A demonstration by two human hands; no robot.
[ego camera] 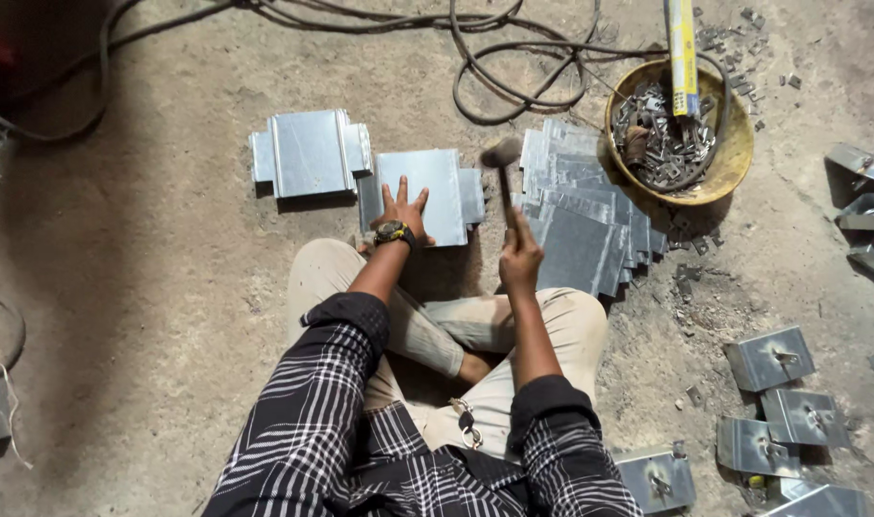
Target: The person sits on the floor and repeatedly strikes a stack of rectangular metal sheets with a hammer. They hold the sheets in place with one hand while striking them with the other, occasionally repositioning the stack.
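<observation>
1 hammer (503,168), 1 yellow bowl (734,158)

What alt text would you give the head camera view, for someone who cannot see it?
A person sits cross-legged on a dusty floor, left hand pressed flat on a folded sheet-metal piece, right hand gripping a hammer raised over it. A stack of metal sheets lies to the right, beside a yellow bowl of small metal parts.

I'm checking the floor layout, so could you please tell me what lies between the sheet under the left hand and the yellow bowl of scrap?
In the head view, a fanned stack of metal sheets lies there, with the raised hammer above its near edge.
</observation>
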